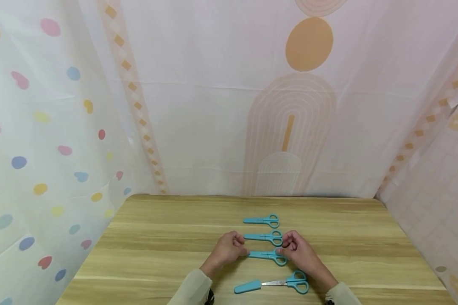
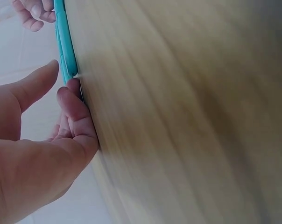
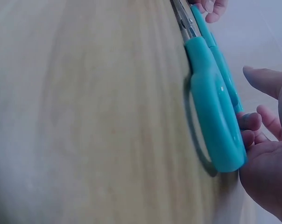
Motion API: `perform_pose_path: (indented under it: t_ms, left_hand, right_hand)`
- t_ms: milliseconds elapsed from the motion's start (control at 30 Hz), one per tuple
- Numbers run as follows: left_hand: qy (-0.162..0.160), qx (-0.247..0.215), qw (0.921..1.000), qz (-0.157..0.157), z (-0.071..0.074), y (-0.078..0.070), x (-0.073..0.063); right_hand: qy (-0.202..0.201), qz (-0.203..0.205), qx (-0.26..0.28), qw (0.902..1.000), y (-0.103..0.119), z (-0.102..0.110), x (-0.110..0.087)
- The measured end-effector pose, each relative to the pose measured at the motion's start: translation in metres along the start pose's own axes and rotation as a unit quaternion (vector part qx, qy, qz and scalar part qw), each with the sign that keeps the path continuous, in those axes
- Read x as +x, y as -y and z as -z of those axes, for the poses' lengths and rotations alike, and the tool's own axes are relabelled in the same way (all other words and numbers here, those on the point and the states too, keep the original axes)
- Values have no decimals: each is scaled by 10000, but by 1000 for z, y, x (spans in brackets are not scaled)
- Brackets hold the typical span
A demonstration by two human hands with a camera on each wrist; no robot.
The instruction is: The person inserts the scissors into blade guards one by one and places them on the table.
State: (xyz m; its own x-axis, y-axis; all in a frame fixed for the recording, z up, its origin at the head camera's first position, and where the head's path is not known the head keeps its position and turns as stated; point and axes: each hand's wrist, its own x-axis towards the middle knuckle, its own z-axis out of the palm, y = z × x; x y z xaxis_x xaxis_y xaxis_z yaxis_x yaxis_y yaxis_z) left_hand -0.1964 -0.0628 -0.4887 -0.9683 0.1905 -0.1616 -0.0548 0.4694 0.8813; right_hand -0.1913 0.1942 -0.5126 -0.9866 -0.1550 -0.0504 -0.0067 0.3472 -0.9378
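Observation:
Between the hands lies a pair of turquoise scissors (image 1: 262,254) with its blades covered by a sheath. My left hand (image 1: 229,247) is at the sheath's tip; in the left wrist view its thumb stands away from the bent fingers (image 2: 74,105), which are right at the tip. By the handle loops is my right hand (image 1: 299,253), its thumb raised apart from the fingers in the right wrist view. Nearer the front, another pair of scissors (image 1: 292,282) lies with bare metal blades, their points close to a separate turquoise sheath (image 1: 247,286).
Two more sheathed scissors lie behind, one just beyond the hands (image 1: 262,237) and one farther back (image 1: 260,220). All have handles to the right on the wood-grain table (image 1: 156,241). A patterned curtain (image 1: 206,127) hangs along the table's back edge.

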Motion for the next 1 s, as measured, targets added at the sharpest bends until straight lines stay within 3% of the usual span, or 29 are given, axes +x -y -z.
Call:
perform_pose_path:
  t_ms: [433,600,1000]
  left_hand:
    - [140,-75,9997,199,9,4,-7]
    - [212,-133,9997,83,12,6,-10]
    - [761,-201,9965,-275,15,4,-26]
  right_hand:
    - [266,-43,203,9994,8,13,-3]
    - [404,11,186,9990,8,19,-3]
    - [790,432,-348,9953,8,29,-13]
